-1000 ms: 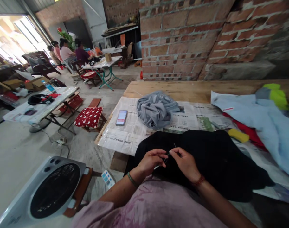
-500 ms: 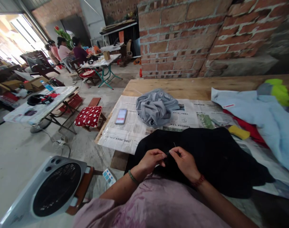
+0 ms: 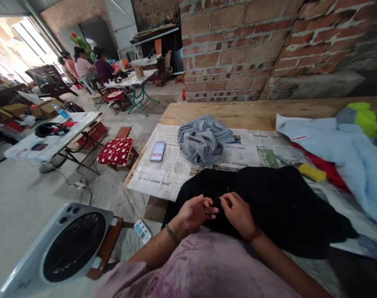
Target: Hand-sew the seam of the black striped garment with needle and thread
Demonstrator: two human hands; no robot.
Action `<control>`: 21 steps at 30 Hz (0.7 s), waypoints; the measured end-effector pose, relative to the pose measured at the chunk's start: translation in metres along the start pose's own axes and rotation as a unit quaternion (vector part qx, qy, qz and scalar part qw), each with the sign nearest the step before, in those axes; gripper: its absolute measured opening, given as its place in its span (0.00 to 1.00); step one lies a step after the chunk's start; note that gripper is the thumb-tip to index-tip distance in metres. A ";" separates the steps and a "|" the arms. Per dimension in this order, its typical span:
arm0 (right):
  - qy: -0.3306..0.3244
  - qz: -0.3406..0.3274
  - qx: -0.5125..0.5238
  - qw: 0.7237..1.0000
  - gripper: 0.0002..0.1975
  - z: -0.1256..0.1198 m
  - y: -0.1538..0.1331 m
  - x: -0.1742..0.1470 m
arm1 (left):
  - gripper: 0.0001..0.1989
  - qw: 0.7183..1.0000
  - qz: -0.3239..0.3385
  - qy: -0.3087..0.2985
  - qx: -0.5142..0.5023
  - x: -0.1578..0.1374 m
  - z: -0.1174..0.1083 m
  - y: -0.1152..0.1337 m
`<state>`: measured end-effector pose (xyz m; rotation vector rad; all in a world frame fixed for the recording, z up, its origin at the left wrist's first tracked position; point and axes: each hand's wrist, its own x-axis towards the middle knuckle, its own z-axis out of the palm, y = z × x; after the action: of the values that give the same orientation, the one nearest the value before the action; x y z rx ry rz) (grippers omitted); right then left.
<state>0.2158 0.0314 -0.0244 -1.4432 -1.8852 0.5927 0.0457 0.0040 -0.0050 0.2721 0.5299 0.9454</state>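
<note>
Thumb and forefinger of the right hand (image 3: 239, 213) are pinched closed, apparently on a needle (image 3: 228, 189) whose thin shaft pokes up beside the knuckles. The left hand (image 3: 194, 212) is loosely open, palm up, fingers half curled; I cannot tell whether it has hold of any strand. For good control, the right grip should be light but sure, with the left hand's fingertips clear of the sharp end. Against such darkness a fine strand would be easily lost, so small, slow movements seem wise. Black cloth (image 3: 269, 207) lies under both hands, spread over newspaper (image 3: 154, 184) on the counter (image 3: 188, 111) and past its near edge. It looks dull and soft, with gentle humps and few readable folds.
</note>
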 end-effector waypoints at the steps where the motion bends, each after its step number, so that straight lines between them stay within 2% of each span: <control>1: 0.003 0.013 0.005 1.000 0.11 0.001 0.001 0.001 | 0.15 1.000 -0.005 0.003 -0.006 0.001 0.000 0.000; 4: 0.006 0.053 0.029 0.998 0.12 0.000 0.002 0.005 | 0.18 1.000 -0.015 0.011 -0.017 0.001 -0.001 0.000; 8: -0.025 0.133 0.117 0.984 0.12 -0.005 0.002 0.008 | 0.14 0.999 -0.028 0.012 -0.022 0.000 -0.001 0.002; 12: -0.049 0.214 0.310 0.925 0.15 -0.019 0.003 0.008 | 0.11 0.998 -0.034 0.028 -0.047 -0.001 -0.003 0.007; 15: -0.008 0.212 0.408 0.888 0.15 -0.039 -0.003 0.004 | 0.12 0.996 -0.029 0.050 -0.072 0.000 -0.006 0.008; 18: 0.038 0.178 0.438 0.880 0.12 -0.062 -0.017 -0.001 | 0.13 0.996 -0.019 0.063 -0.066 0.005 -0.010 0.006; 21: 0.052 0.145 0.449 0.880 0.09 -0.081 -0.035 -0.006 | 0.11 0.997 -0.006 0.074 -0.032 0.010 -0.011 0.003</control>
<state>0.2550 0.0119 0.0527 -1.0700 -1.0333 1.2912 0.0420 0.0144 -0.0162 0.1411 0.6351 0.9737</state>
